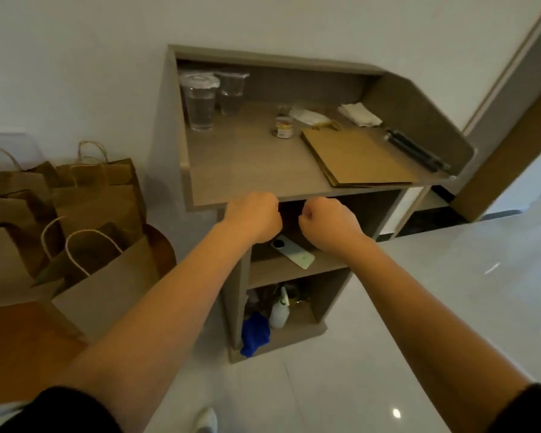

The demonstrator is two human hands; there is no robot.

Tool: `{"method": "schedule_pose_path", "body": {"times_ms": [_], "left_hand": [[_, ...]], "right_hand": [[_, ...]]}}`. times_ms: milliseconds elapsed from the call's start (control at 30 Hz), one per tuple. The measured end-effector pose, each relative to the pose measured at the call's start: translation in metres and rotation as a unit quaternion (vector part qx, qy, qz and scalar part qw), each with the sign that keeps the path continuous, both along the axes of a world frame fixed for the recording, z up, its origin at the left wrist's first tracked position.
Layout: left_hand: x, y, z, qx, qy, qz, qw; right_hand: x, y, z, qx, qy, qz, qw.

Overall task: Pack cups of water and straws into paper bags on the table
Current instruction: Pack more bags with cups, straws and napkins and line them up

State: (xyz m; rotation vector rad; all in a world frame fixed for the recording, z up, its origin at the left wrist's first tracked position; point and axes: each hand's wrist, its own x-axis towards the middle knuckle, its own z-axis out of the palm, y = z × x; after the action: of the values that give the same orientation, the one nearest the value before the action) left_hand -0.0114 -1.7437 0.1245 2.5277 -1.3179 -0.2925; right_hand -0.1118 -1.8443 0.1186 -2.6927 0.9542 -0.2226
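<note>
- Both arms stretch out in front of the desk: left hand [253,215] and right hand [327,220] are each curled into a fist just below the front edge of the desk top [247,170], nothing held in either, a small gap between them.
- Two clear cups on the desk, back left corner: a lidded cup [200,101] with water in front, and a second cup [231,92] just behind it to the right.
- One stack of flat paper bags [359,157] lies on the right half of the top.
- One small jar [283,126] sits mid-desk, some white wrapped stuff [308,115] behind it, could be straws but can't tell. One folded white napkin pile [359,114] is further right.
- Left of the desk, about four standing paper bags [97,195] with rope handles, bunched together.
- One phone [294,253] on the shelf under the hands, one white spray bottle [280,310] and one blue cloth [255,334] on the bottom shelf.
</note>
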Motion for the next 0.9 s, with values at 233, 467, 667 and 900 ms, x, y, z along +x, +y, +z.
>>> {"method": "schedule_pose_path", "body": {"times_ms": [233,467,667,900], "left_hand": [[-0.021,-0.107,0.021,-0.016,0.023,-0.024,0.999],[0.006,-0.23,0.026,-0.046,-0.013,-0.066,0.997],[0.057,-0.329,0.032,-0.07,-0.023,-0.078,0.994],[0.088,-0.42,0.024,-0.06,-0.002,-0.061,0.996]], "right_hand": [[-0.034,-0.094,0.006,0.004,-0.009,-0.04,0.999],[-0.006,-0.202,0.015,0.0,-0.013,-0.056,0.998],[0.042,-0.311,0.018,0.008,-0.085,-0.073,0.994],[0.088,-0.409,0.012,0.017,-0.135,-0.085,0.987]]}}
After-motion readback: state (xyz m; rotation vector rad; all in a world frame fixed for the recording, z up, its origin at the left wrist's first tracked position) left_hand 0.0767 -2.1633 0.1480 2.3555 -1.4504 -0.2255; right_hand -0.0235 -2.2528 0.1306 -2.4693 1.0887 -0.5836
